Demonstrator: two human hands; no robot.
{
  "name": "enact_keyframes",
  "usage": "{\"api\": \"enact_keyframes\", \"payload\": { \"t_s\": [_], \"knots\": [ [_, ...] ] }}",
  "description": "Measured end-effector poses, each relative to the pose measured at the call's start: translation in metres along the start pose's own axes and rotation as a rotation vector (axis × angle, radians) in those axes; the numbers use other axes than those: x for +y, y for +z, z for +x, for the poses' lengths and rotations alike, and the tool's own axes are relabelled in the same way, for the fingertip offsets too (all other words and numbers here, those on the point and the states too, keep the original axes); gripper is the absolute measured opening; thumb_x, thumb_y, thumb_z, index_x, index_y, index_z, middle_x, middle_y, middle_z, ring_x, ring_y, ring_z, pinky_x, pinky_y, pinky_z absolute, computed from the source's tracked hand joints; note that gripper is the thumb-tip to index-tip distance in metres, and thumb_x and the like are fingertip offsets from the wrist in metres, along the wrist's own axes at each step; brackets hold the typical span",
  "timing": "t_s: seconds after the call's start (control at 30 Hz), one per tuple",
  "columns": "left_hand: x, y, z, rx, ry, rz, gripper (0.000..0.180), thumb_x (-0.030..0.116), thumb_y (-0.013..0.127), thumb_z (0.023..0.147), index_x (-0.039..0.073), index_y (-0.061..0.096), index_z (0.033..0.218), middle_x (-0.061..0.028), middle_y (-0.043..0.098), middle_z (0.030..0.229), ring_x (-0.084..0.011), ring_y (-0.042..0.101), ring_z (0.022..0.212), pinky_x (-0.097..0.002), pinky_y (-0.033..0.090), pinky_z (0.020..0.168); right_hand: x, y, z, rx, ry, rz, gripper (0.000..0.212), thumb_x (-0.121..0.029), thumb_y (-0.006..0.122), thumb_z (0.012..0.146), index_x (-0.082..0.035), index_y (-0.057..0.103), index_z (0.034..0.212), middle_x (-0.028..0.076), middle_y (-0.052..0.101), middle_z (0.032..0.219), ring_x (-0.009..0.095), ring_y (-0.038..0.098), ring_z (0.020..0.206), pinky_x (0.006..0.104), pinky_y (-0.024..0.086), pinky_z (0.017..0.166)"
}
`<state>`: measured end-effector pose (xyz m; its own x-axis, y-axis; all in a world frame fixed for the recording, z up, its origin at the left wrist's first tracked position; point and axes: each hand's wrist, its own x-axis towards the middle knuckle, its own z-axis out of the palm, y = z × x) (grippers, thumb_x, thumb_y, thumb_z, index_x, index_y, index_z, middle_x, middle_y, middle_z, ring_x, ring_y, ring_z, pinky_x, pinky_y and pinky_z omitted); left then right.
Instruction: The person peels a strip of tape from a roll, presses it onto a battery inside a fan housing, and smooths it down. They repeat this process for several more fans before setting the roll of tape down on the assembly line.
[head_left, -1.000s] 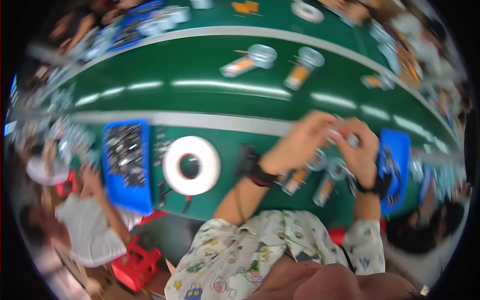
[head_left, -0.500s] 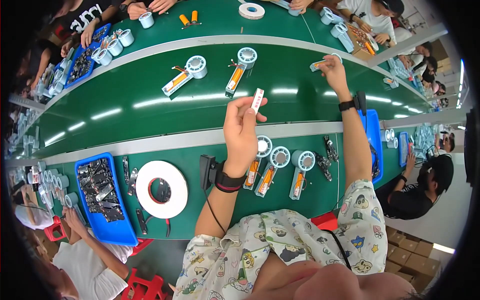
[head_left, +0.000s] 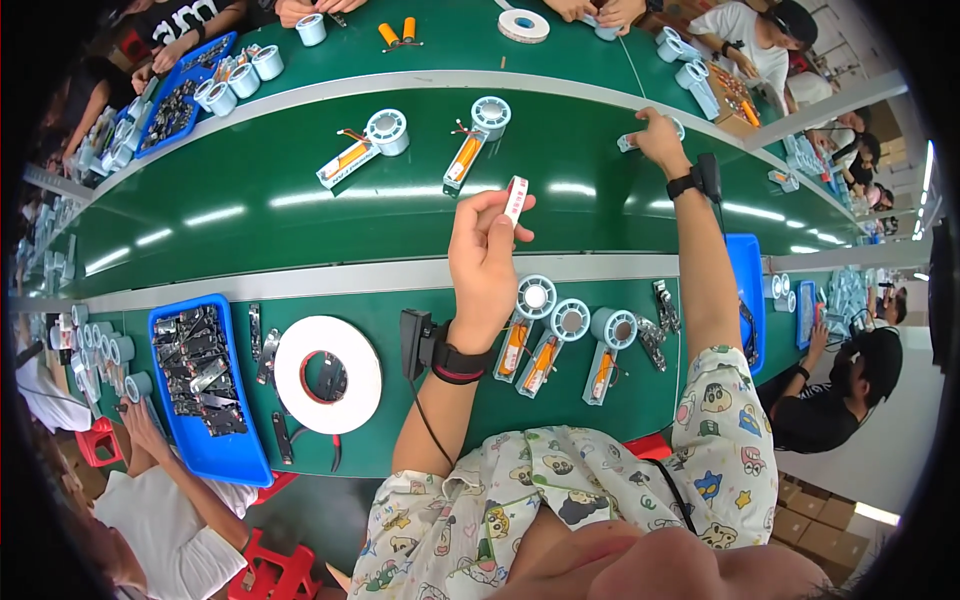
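Observation:
Between the thumb and fingers of my left hand is a short white strip of tape with red print, held up over the near edge of the green belt. My right hand reaches far across the belt, its fingers closed on a light-blue handheld fan body, which they partly hide. Two more fan bodies with orange battery cells and loose wires, one at the left and one nearer the middle, lie on the belt. Three similar fan bodies rest on the near bench beside my left wrist.
A large white tape roll and a blue tray of dark small parts lie left of my left forearm. Another blue tray is beyond my right arm. Metal rails border the belt. Co-workers sit around.
The fan bodies on the belt have shifted slightly left against the bench. My right hand, still on its fan body, has moved slightly left; my left hand keeps the tape strip.

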<state>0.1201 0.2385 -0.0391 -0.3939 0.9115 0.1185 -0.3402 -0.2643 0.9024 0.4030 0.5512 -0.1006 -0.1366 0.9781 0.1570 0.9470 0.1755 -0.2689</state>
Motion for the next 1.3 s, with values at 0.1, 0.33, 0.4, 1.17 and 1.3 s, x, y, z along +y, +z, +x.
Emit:
{"api": "enact_keyframes", "payload": {
  "t_s": [0.1,0.33,0.4,1.17,1.3],
  "knots": [
    [0.004,-0.001,0.002,0.010,0.007,-0.002,0.019,0.008,0.046,0.101,0.004,0.051,0.120,-0.0149,0.071,0.114,-0.0115,0.062,0.080,-0.0253,0.046,0.072,-0.005,0.001,0.007,0.042,0.051,-0.055,0.043,-0.023,0.077,0.074,-0.006,0.067,0.113,0.018,0.072,0.092,0.038,0.069,0.089,0.0446,0.055,0.081],
    [0.022,-0.003,0.003,-0.017,-0.015,-0.035,0.024,0.003,0.044,0.101,-0.001,0.049,0.124,-0.0160,0.069,0.114,-0.0138,0.063,0.083,-0.0279,0.051,0.076,-0.028,0.018,0.006,0.079,0.213,0.150,0.026,-0.019,0.076,0.072,-0.008,0.072,0.095,0.018,0.073,0.083,0.035,0.071,0.086,0.0420,0.054,0.080],
    [0.020,-0.007,0.002,-0.028,-0.012,-0.036,0.025,0.003,0.045,0.101,-0.001,0.048,0.125,-0.0160,0.069,0.114,-0.0142,0.064,0.083,-0.0281,0.051,0.075,-0.034,0.023,-0.009,0.144,0.142,0.120,0.018,-0.015,0.070,0.077,-0.005,0.071,0.092,0.017,0.073,0.088,0.038,0.069,0.083,0.0432,0.054,0.079],
    [-0.007,0.023,-0.012,-0.407,0.058,0.279,0.042,0.005,0.050,0.100,0.002,0.043,0.142,-0.0230,0.066,0.119,-0.0335,0.067,0.108,-0.0379,0.051,0.092,-0.172,-0.104,-0.244,0.138,-0.590,0.371,0.039,-0.005,0.073,0.077,-0.003,0.065,0.115,0.013,0.063,0.116,0.027,0.068,0.086,0.0349,0.058,0.069],
    [-0.011,0.028,-0.016,-0.460,0.105,0.401,0.043,0.005,0.049,0.100,0.004,0.043,0.142,-0.0239,0.065,0.120,-0.0385,0.064,0.112,-0.0400,0.050,0.092,-0.159,-0.093,-0.251,0.269,-0.675,0.303,0.041,-0.004,0.074,0.075,-0.003,0.065,0.115,0.012,0.064,0.117,0.028,0.068,0.088,0.0342,0.057,0.069]
  ]
}}
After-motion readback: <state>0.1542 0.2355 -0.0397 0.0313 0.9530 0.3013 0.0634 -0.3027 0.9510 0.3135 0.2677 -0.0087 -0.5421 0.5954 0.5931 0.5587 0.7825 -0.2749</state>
